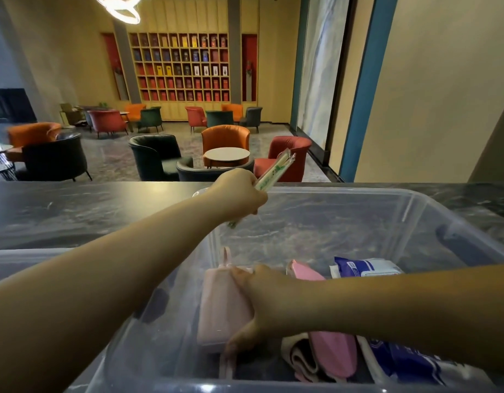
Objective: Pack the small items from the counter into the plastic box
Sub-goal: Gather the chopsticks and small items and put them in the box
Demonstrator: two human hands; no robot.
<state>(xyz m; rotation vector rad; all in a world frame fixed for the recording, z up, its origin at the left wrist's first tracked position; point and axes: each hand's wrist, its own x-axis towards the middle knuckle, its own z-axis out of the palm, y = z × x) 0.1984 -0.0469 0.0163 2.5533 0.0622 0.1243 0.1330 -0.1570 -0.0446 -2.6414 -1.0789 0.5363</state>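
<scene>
A clear plastic box [409, 205] stands on the dark marble counter [74, 211]. My left hand [239, 194] grips a plastic-wrapped pack of chopsticks [276, 171] above the box's far left corner. Inside the box, my right hand [262, 302] holds a pale pink pouch [219, 302] with a loop on top. Beside it lie a pink case [333, 350] and blue-and-white wipe packets [364, 268], partly hidden under my right forearm.
The box fills the near right of the counter. A folded cloth [299, 355] lies at the box's bottom. Beyond the counter's far edge is a lounge with armchairs [225, 140] and a round table [226, 154].
</scene>
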